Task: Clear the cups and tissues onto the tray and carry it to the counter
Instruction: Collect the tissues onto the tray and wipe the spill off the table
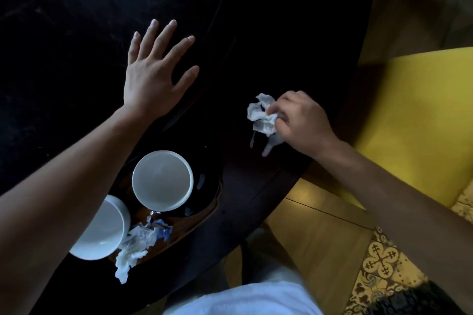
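Observation:
On the dark table, a dark glossy tray (207, 202) holds two white cups. One cup (162, 180) stands upright in the tray's middle. The other cup (102, 230) sits at the near left, partly under my left forearm. A crumpled white tissue (135, 243) with a blue wrapper lies on the tray's near edge and hangs over it. My right hand (304, 123) is shut on another crumpled white tissue (261, 115) just above the table, right of the tray. My left hand (156, 69) hovers flat with fingers spread over the table beyond the tray.
The dark table (76, 33) has a curved edge on the right. A yellow seat (414, 120) stands beyond that edge. Wooden and patterned tile floor (378, 261) lies below. My white shirt (243, 299) shows at the bottom.

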Available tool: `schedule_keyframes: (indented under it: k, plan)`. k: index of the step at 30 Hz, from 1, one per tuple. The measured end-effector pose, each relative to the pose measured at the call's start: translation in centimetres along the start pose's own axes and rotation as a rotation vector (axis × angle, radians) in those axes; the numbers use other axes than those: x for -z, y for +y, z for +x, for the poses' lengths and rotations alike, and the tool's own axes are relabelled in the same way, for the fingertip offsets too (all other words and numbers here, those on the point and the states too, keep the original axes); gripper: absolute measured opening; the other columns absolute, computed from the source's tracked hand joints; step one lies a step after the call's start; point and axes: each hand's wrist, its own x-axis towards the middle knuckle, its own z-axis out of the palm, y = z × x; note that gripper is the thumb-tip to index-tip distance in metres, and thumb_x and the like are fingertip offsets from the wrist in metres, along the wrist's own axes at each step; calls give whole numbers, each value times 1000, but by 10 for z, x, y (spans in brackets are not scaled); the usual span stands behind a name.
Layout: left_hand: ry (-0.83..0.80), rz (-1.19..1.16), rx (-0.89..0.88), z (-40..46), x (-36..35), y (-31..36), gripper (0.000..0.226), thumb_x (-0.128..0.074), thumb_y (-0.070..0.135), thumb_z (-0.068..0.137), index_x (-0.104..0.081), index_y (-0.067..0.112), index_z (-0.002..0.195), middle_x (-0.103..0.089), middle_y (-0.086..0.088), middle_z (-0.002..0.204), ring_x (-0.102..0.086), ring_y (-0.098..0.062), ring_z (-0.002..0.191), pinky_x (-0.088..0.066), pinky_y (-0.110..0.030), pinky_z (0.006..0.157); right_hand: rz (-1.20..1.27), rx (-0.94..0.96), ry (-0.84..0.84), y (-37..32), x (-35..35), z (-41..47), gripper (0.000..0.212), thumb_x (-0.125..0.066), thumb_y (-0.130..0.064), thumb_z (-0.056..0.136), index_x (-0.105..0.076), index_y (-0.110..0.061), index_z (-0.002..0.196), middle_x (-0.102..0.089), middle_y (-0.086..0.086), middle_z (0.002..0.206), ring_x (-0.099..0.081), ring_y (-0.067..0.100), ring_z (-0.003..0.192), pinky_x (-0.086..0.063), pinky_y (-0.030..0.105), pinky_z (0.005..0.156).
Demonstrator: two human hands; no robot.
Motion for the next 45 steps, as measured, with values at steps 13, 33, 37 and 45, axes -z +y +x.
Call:
schedule_keyframes:
  k: [13,33,37,45]
  plan:
    - [11,-3,2,-1,-1,-1,58,-43,59,104,-41,35,157,-24,0,171,-12,-27,161,-6,-51,129,-52,-172,111,25,16,72,34,-55,-9,83,-75,-13,110,-67,18,111,-59,38,107,-46,38,92]
    - [2,-10,5,-1,0,0,59,-44,59,104,-41,34,157,-23,1,172,-10,-27,161,-5,-51,129,227,-278,207,-11,-12,-49,26,-70,-8,81,-75,-15,106,-68,1,101,-66,17,88,-56,34,75]
    - [5,-10,3,-2,-2,0,58,-44,58,104,-41,35,157,-24,1,172,-11,-27,161,-5,-52,129,152,-154,135,-24,-17,-78,30,-71,-8,77,-74,-16,106,-64,2,101,-64,21,91,-56,33,77]
    - [6,-9,1,-4,-1,-1,58,-44,59,104,-41,35,157,-24,1,171,-11,-27,161,-6,-52,129,-31,-125,158,-5,-25,-49,29,-63,-16,76,-75,-20,102,-62,5,95,-58,28,87,-50,38,72]
